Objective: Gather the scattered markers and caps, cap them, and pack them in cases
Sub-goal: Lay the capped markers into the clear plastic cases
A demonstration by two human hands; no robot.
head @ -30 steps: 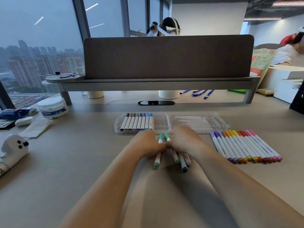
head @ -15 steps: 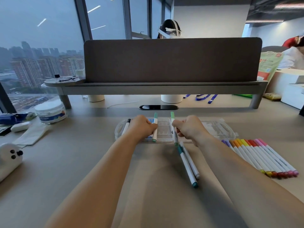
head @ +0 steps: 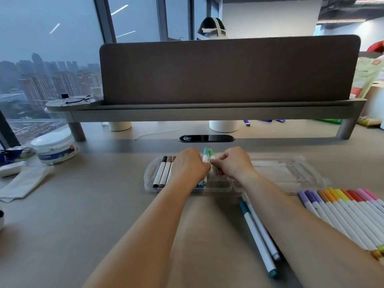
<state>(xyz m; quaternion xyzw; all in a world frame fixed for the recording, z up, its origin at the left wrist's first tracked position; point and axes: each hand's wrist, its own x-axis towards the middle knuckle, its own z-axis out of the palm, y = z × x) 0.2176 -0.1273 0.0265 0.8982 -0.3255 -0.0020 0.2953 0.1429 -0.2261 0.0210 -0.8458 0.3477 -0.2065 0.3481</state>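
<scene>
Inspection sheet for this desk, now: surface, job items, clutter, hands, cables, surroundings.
Surface: beige desk, in use.
Job's things: clear case open, black- and brown-capped markers in its left half; two loose markers nearer the person; marker row at right.
Clutter: white tub and white cloth at left.
Hands: left hand holds teal-capped marker; right hand pinches green-capped marker; both over the case.
Cables: thin white cord by the black grommet.
Surroundings: divider panel, window, a person behind the panel.
</scene>
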